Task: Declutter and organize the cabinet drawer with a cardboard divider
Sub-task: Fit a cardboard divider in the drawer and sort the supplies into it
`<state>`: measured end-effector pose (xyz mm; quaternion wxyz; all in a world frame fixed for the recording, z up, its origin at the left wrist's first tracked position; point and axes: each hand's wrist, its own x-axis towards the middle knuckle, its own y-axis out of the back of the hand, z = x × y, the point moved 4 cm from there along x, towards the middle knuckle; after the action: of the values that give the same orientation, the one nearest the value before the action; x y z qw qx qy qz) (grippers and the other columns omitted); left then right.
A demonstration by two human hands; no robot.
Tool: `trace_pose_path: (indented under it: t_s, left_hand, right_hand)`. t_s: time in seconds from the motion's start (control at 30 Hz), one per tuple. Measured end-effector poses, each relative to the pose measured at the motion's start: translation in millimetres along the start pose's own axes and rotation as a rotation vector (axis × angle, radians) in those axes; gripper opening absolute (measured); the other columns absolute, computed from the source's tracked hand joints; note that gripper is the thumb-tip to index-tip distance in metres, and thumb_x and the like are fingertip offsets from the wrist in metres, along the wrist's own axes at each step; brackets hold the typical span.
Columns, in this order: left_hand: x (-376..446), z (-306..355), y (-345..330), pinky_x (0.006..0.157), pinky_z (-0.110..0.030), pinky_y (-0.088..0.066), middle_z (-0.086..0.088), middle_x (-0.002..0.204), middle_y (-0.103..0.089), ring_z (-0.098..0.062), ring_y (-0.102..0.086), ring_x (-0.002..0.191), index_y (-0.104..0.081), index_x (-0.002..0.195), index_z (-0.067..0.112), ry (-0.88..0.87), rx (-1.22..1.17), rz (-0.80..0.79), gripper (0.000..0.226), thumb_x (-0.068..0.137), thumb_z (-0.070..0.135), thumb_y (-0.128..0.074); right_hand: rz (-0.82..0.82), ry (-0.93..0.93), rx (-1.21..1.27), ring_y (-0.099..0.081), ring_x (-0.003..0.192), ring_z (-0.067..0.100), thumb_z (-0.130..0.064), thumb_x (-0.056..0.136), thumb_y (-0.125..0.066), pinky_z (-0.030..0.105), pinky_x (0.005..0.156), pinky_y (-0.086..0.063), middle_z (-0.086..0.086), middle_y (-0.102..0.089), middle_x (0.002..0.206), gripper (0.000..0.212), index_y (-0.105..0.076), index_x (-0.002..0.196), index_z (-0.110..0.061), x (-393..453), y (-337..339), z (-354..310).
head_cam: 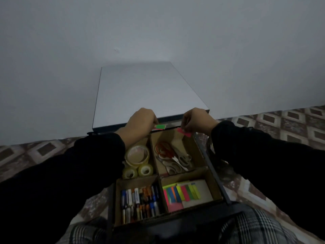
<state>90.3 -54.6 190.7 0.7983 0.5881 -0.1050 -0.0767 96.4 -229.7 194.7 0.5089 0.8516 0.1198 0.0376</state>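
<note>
Patterned floor [299, 124] carries one open drawer [213, 173], its divider [157, 170] making four cells: three tape rolls [137, 155], two scissors [175, 158], batteries, notes. Left hand [140, 123] pinches a green tab [160, 127], right hand [197, 120] a pink tab [183, 132].

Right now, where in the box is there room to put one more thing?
Bare cardboard shows behind the scissors, under the pink tab, and right of the sticky flags. The batteries and tape rolls fill their sections.

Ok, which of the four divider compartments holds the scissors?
The far right compartment, just below the right hand. It holds the scissors; the far left has tape rolls, near left batteries, near right sticky notes.
</note>
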Motion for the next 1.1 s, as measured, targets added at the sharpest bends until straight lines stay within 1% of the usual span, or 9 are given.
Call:
trace_pose_path:
  t_s: [0.07, 0.2, 0.47, 0.6, 0.7, 0.8, 0.87, 0.93, 1.1]
  left_hand:
    - [-24.4, 0.8, -7.7, 0.083, -0.031, -0.048, -0.008, 0.108, -0.069, -0.025, -0.062, 0.099, -0.072, 0.108, 0.014, 0.009, -0.005, -0.001, 0.023, 0.087, 0.013, -0.061]
    - [-58.1, -5.9, -33.7, 0.082, -0.027, -0.046, -0.008, 0.101, -0.072, -0.024, -0.064, 0.097, -0.074, 0.100, 0.013, 0.012, -0.053, -0.051, 0.020, 0.083, 0.011, -0.064]
    - [-90.7, -14.5, -69.3, 0.083, -0.028, -0.045, -0.006, 0.102, -0.071, -0.020, -0.064, 0.098, -0.074, 0.100, 0.009, 0.068, -0.162, -0.072, 0.018, 0.084, 0.014, -0.067]
    - [-104.1, -19.4, -77.4, 0.082, -0.023, -0.038, -0.013, 0.109, -0.069, -0.022, -0.061, 0.103, -0.071, 0.105, 0.004, 0.098, -0.201, -0.091, 0.022, 0.086, 0.012, -0.065]
    - [-111.8, -33.0, -85.0, 0.065, -0.018, -0.045, -0.014, 0.102, -0.071, -0.005, -0.060, 0.069, -0.071, 0.105, 0.004, 0.173, -0.302, -0.110, 0.022, 0.085, 0.012, -0.067]
    - [-117.7, -49.8, -93.7, 0.047, -0.010, -0.043, -0.006, 0.071, -0.070, 0.004, -0.053, 0.041, -0.072, 0.101, 0.000, 0.269, -0.451, -0.102, 0.020, 0.084, 0.009, -0.068]
    - [-120.8, -57.3, -96.9, 0.045, -0.010, -0.044, 0.014, 0.049, -0.060, 0.005, -0.051, 0.037, -0.072, 0.100, -0.001, 0.313, -0.496, -0.107, 0.019, 0.083, 0.008, -0.069]
    - [-122.8, -59.7, -98.2, 0.045, -0.011, -0.045, 0.017, 0.040, -0.055, 0.005, -0.051, 0.037, -0.071, 0.101, -0.001, 0.324, -0.520, -0.120, 0.020, 0.083, 0.007, -0.069]
    - [-125.0, -55.2, -103.6, 0.045, -0.010, -0.045, 0.002, 0.058, -0.059, 0.003, -0.052, 0.038, -0.068, 0.106, -0.004, 0.345, -0.592, -0.161, 0.023, 0.085, 0.005, -0.066]
  right_hand:
    - [-0.053, -0.012, -0.021, -0.057, 0.064, 0.010, 0.000, 0.076, -0.067, 0.022, 0.064, -0.051, 0.012, -0.072, 0.085, 0.009, -0.072, 0.081, -0.003, -16.5, -16.6, 4.9]
    - [-0.103, -0.011, -0.053, -0.057, 0.068, 0.008, 0.000, 0.076, -0.064, 0.013, 0.054, -0.041, 0.009, -0.072, 0.088, 0.011, -0.073, 0.080, -0.005, -48.0, -46.7, 13.1]
    - [-0.239, -0.102, 0.040, -0.060, 0.070, 0.019, -0.007, 0.084, -0.063, 0.028, 0.073, -0.052, 0.015, -0.066, 0.082, 0.013, -0.071, 0.088, 0.002, -88.3, -112.8, 22.0]
    - [-0.258, -0.169, 0.099, -0.058, 0.050, 0.003, 0.000, 0.082, -0.058, 0.017, 0.051, -0.048, 0.018, -0.068, 0.078, 0.013, -0.071, 0.077, -0.001, -96.5, -141.3, 23.5]
    - [-0.212, -0.202, 0.115, -0.056, 0.069, 0.016, -0.001, 0.080, -0.061, 0.021, 0.058, -0.043, 0.022, -0.070, 0.093, 0.013, -0.072, 0.087, 0.002, -98.3, -153.5, 23.5]
    - [-0.170, -0.217, 0.146, -0.055, 0.068, 0.013, 0.000, 0.081, -0.057, 0.017, 0.054, -0.038, 0.018, -0.071, 0.095, 0.015, -0.072, 0.082, 0.001, -97.4, -159.7, 24.4]
    - [-0.165, -0.234, 0.170, -0.059, 0.076, 0.015, 0.002, 0.080, -0.055, 0.016, 0.056, -0.039, 0.016, -0.072, 0.097, 0.017, -0.072, 0.076, 0.002, -96.2, -162.1, 25.0]
    - [-0.163, -0.237, 0.180, -0.060, 0.077, 0.017, 0.003, 0.080, -0.056, 0.015, 0.052, -0.040, 0.015, -0.072, 0.096, 0.027, -0.064, 0.058, -0.010, -95.5, -163.2, 24.9]
    - [-0.147, -0.248, 0.125, -0.065, 0.082, 0.026, -0.001, 0.079, -0.060, 0.024, 0.061, -0.046, 0.020, -0.071, 0.092, 0.030, -0.056, 0.055, -0.018, -96.7, -166.9, 24.4]
